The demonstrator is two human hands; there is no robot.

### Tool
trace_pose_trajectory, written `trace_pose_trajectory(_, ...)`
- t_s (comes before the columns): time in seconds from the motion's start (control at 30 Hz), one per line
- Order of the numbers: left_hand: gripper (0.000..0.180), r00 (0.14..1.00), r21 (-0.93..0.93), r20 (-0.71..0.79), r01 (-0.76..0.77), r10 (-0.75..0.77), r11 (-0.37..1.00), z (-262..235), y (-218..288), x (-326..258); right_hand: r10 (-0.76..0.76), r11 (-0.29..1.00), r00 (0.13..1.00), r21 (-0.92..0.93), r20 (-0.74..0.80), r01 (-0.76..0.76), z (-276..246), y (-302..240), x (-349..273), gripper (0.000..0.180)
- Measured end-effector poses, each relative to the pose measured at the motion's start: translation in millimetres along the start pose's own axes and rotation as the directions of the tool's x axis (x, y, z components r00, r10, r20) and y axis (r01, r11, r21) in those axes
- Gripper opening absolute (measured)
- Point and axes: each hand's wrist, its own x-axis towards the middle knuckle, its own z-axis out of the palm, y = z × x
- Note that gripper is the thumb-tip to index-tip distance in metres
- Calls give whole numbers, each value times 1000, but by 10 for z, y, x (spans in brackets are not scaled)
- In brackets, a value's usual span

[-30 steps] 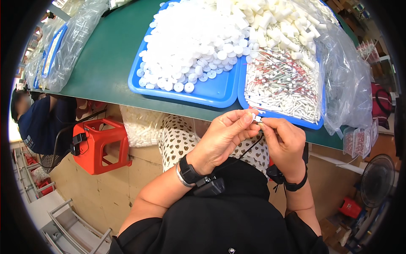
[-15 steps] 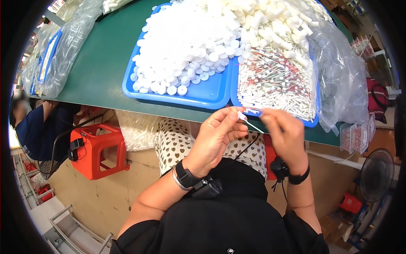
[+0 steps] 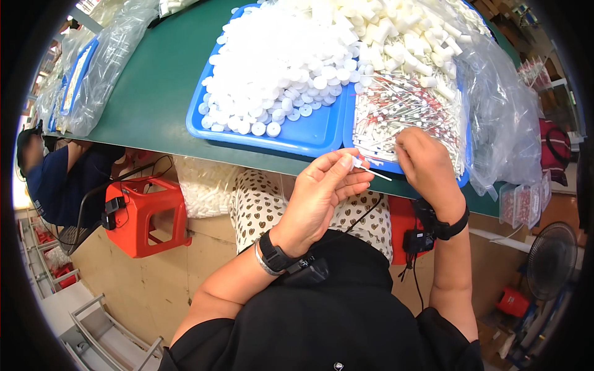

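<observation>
Between its thumb and fingers my left hand (image 3: pixel 323 193) pinches a small white plastic piece with a thin white stick (image 3: pixel 376 174) pointing out to the right. Closed fingertips of my right hand (image 3: pixel 428 162) are at the near part of the pile of thin white and red sticks (image 3: pixel 405 111); anything between them is hidden. That pile fills a blue tray (image 3: pixel 350 127). Cream-coloured foam cylinders (image 3: pixel 396 43) lie behind and partly over it. Left of these, another blue tray (image 3: pixel 318 133) carries a heap of translucent white discs (image 3: pixel 272 80).
A clear plastic bag (image 3: pixel 504 105) lies on the green table (image 3: pixel 142 102) right of the trays. A red stool (image 3: pixel 145 216) and a bag of white pieces (image 3: pixel 207 188) are below the table edge. Another person (image 3: pixel 65 176) sits at far left. A fan (image 3: pixel 552 260) stands at right.
My right hand has moved away from the left hand, right and forward to the stick pile. My left hand keeps its pinch on the white piece. The whole view has shifted slightly.
</observation>
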Motion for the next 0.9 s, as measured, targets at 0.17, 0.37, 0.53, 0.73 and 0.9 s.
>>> trace_pose_trajectory(0.17,34,997,-32,-17,-74,74,997,47,78,16,100,939,992,337,-80,-68,-39,-129,-137,13)
trace_pose_trajectory(0.37,34,994,-26,-28,-108,108,994,87,110,69,90,930,992,363,-83,-54,-122,-257,-182,13)
trace_pose_trajectory(0.53,35,993,-19,-38,-112,111,994,76,100,76,42,943,993,332,-106,-4,-119,-278,-188,15)
trace_pose_trajectory(0.73,35,995,6,-15,-102,102,995,42,70,90,-93,969,979,209,-183,131,-108,-323,-139,17)
trace_pose_trajectory(0.9,40,995,44,82,-66,62,997,113,-6,38,257,781,966,583,29,-225,26,-442,-199,7)
